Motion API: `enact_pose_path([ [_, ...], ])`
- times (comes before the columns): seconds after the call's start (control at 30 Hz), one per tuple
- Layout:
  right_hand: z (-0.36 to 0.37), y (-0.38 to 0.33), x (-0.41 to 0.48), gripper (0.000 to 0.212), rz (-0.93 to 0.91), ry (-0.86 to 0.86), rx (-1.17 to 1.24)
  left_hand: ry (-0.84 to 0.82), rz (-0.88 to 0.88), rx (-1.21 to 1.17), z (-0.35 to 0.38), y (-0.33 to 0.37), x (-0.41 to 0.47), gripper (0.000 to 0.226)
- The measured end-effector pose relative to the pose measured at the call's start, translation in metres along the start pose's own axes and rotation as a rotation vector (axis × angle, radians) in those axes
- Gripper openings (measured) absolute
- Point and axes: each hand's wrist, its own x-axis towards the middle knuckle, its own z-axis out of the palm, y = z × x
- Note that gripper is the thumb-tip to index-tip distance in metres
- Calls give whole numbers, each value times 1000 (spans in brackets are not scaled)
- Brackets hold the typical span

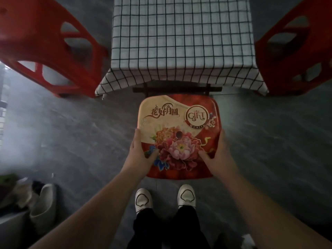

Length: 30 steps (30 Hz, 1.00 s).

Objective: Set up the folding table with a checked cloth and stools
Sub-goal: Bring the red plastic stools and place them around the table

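**Third seat going in at the near side**

Each grip is clamped on the flowered stool. Your left hand and right hand take its near corners, thumbs pressed on the printed top and fingers wrapped round the rim. Holding both sides like this likely keeps the seat level and square to the counter's edge. The stool's far edge is just beside the hanging hem of the checked cloth, which drapes the counter completely and hides its top. Whether the stool's legs touch the floor you cannot tell. The left red stool and right red stool flank the counter, so this near side looks like the open place.
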Motion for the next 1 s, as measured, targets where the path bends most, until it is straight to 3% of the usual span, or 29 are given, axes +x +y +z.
enact_pose_path([
  [0.27,15,10,-4,111,-15,91,67,74,45,1,9,-8,-10,100],
  [1.0,42,85,-143,111,76,27,18,1,-5,1,45,-88,-141,99],
])
